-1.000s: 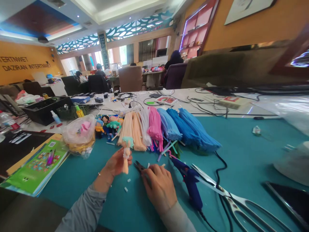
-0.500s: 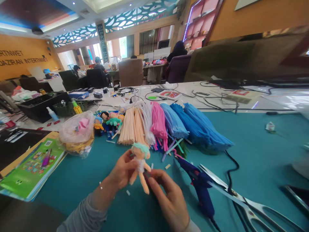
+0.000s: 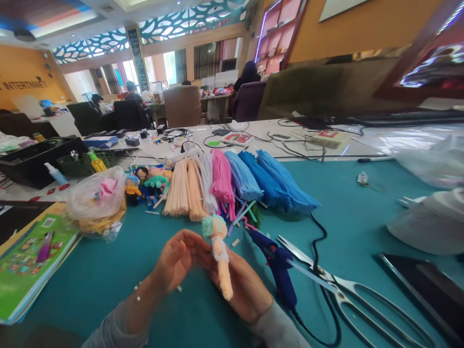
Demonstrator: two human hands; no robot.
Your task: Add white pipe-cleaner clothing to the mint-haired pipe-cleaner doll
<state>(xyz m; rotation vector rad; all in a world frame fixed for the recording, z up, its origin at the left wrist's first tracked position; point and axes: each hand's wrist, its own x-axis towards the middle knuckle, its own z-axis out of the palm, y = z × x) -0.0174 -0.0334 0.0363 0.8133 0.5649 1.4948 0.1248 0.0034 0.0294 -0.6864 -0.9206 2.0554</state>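
A small fuzzy doll (image 3: 219, 246) with mint-green hair, a peach body and a white top is upright in front of me, turned partly sideways. My right hand (image 3: 243, 285) holds it from behind and below, its fingers partly hidden by the doll. My left hand (image 3: 183, 258) is curved beside the doll, fingers bent and apart from the thumb, fingertips near the doll's back. Just right of my hands lie a dark blue glue gun (image 3: 277, 268) and large metal scissors (image 3: 335, 285). Bundles of peach stems (image 3: 184, 188), pink stems (image 3: 222, 179) and blue stems (image 3: 286, 186) lie beyond.
On the left are a green booklet (image 3: 27, 270), a plastic bag (image 3: 96, 198) and several finished dolls (image 3: 154, 179). A black cable (image 3: 317, 237) runs past the scissors. A dark phone-like device (image 3: 424, 290) and a grey-white object (image 3: 431, 222) are at right. People sit in the background.
The doll has turned sideways and now rests in my right hand. My left hand has loosened from it, its fingers curved. The view has shifted to the right.
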